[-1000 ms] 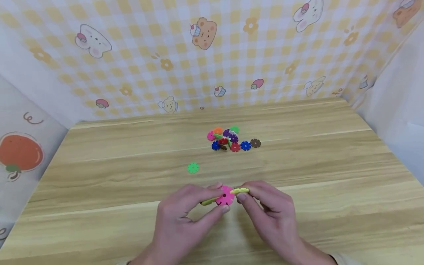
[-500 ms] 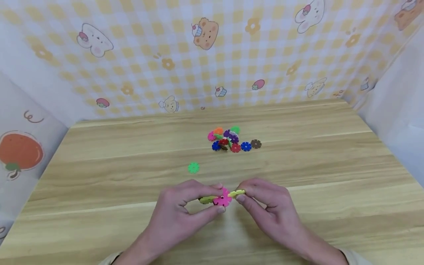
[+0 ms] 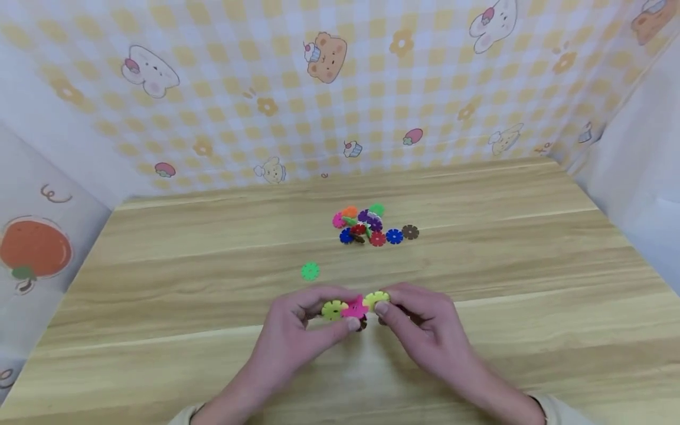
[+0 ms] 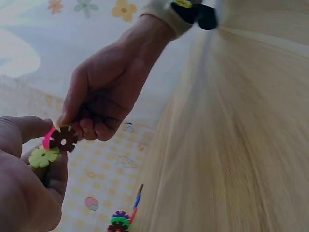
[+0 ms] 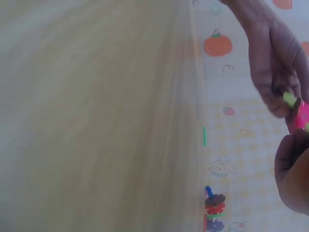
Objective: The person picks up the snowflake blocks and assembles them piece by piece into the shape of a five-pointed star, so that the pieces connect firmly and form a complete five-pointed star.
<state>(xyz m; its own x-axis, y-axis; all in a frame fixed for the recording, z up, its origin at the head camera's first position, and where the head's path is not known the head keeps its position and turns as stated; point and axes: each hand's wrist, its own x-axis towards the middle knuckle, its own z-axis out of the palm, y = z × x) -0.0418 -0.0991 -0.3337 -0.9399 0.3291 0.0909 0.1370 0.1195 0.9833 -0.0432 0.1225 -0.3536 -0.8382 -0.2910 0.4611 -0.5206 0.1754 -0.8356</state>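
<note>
My left hand (image 3: pixel 300 330) pinches a pink notched plastic disc (image 3: pixel 354 307) between thumb and fingers. Slotted into it on the left is a yellow-green disc (image 3: pixel 333 310). A second yellow disc (image 3: pixel 376 300) meets the pink one's right side, and my right hand (image 3: pixel 427 330) pinches it with the thumb on top. Below the pink piece, a dark brown disc (image 4: pixel 64 138) shows its face in the left wrist view, joined to the same cluster. In the right wrist view the pink disc (image 5: pixel 302 116) is partly cut off at the frame's edge.
A single green disc (image 3: pixel 310 271) lies flat on the wooden table (image 3: pixel 186 265), beyond the left hand. Farther back is a loose pile of discs in several colours, with a blue disc (image 3: pixel 394 236) and a brown disc (image 3: pixel 410 232) at its right. A checked cloth (image 3: pixel 234 71) hangs behind.
Both hands have turned the joined discs, so the yellow ones now show their faces rather than their edges. The brown disc has come into sight below the pink one. The table pieces stay put.
</note>
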